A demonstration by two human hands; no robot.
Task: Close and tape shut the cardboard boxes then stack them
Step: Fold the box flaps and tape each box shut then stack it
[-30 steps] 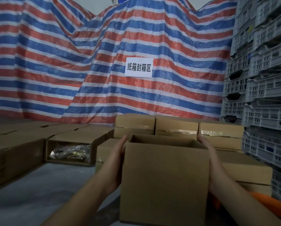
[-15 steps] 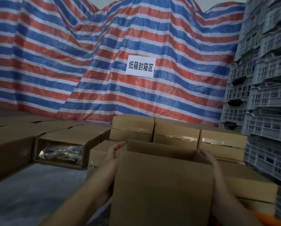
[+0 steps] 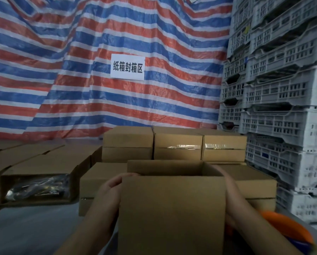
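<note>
Striped tarpaulin [image 3: 98,43] in red, blue and white hangs across the whole back of the frame, with a white paper sign [image 3: 127,67] of black characters pinned near its centre. Along the left edge, low cardboard cartons [image 3: 25,159] sit side by side on the grey floor [image 3: 25,230]; the one nearest the middle left lies on its side, its open end [image 3: 36,189] facing the camera and showing something dark and shiny inside that is too dim to identify. In the centre, behind the hands, three taped boxes [image 3: 176,146] form the top row of a stack, with clear tape glinting across the fronts of the two on the right, and lower sealed boxes [image 3: 98,181] stand in front of them and to each side.

At the lower centre of the frame an open cardboard box [image 3: 172,214] is held up between both hands, its top unsealed and its inside in shadow. The left hand [image 3: 108,196] presses against the box's left wall, fingers curled over the upper corner. The right hand [image 3: 231,196] lies flat along the right wall, fingers reaching up toward the rim; how far they wrap cannot be seen.

At the lower right corner an orange object [image 3: 286,229] shows partly behind the right forearm. Up the right edge rise stacked grey plastic crates [image 3: 282,89] with slotted walls
</note>
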